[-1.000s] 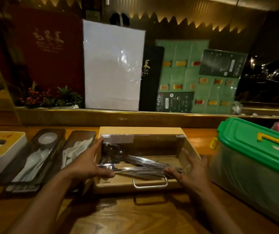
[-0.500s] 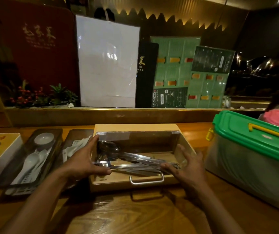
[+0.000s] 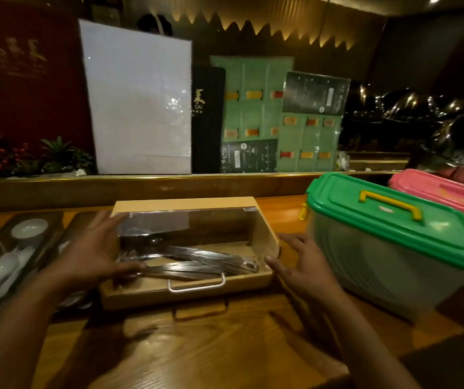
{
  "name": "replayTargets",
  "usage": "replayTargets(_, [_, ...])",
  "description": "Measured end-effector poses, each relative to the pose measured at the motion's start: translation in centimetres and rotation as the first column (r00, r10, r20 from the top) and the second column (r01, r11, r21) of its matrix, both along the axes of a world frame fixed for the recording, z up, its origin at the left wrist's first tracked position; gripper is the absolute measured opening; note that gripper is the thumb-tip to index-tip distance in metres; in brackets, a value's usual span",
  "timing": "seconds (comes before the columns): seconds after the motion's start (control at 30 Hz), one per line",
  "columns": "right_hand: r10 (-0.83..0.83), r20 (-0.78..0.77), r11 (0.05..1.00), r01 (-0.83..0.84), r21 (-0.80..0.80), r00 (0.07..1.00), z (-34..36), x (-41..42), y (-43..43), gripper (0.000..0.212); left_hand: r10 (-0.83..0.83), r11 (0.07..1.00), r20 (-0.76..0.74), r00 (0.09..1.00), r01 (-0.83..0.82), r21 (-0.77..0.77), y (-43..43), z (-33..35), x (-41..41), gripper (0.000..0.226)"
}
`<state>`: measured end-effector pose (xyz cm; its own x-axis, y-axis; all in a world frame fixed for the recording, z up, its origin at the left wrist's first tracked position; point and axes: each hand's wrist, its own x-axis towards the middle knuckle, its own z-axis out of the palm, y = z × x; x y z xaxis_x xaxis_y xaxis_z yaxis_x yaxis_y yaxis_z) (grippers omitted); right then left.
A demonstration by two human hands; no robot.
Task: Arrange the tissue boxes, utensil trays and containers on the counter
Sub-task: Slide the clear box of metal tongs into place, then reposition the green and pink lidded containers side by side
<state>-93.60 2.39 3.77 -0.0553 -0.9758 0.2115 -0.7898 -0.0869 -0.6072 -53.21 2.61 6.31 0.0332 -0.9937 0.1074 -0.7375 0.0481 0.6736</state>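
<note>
the wooden utensil box (image 3: 264, 240) sits in the middle of the surface (image 3: 197, 349), its long side towards the person, just in front of the raised ledge. it is stiff and square-sided, with a clear lid (image 3: 186, 224) over the top and a metal handle (image 3: 196, 286) on the front wall. it probably has some weight, given the long metal utensils (image 3: 197, 262) lying loose and crossed inside, which would likely slide and rattle if the box tips. the two short end walls look like the soundest places to hold it, keeping it level. the lid looks smooth and is best not leaned on.

the left hand (image 3: 93, 256) lies flat against the left end, fingers straight along the wall and thumb laid across the lid's front corner. the right hand (image 3: 303, 265) is spread open at the right end, fingers straight, at or just beside the wall; it grips nothing.

to the right, near the box, stands a cloudy plastic container (image 3: 388, 276) with a green lid and yellow handle; its contents cannot be made out. a pink-lidded container (image 3: 444, 192) sits behind it. on the left, a dark tray (image 3: 3, 234) holds a white spoon (image 3: 3, 268) and a small white bowl (image 3: 28, 228).
</note>
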Motion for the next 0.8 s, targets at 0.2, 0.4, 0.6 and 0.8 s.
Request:
replayTargets(0.2, [0.029,-0.125,0.949,-0.067,-0.308,0.992,4.4,-12.6,3.0,0.045,0.012,0.949,0.026,1.000,-0.003,-0.315,2.6,2.5,-15.6,0.091])
replayTargets(0.4, [-0.148,-0.140,0.885,0.067,-0.460,0.979,7.0,-26.7,3.6,0.033,-0.204,0.927,-0.065,0.977,0.171,-0.335,3.9,1.5,-35.3,0.087])
replayTargets(0.6, [-0.187,-0.056,0.946,0.165,-0.279,0.981,5.8,-35.2,2.9,0.040,-0.231,0.972,-0.457,0.859,0.228,-0.063,3.7,2.2,-47.9,0.095])
replayTargets(0.8, [0.038,0.011,0.947,-0.032,-0.320,0.999,5.0,-37.1,3.4,0.062,-0.028,0.998,-0.572,0.820,0.056,0.031,1.8,2.8,-54.8,0.138])
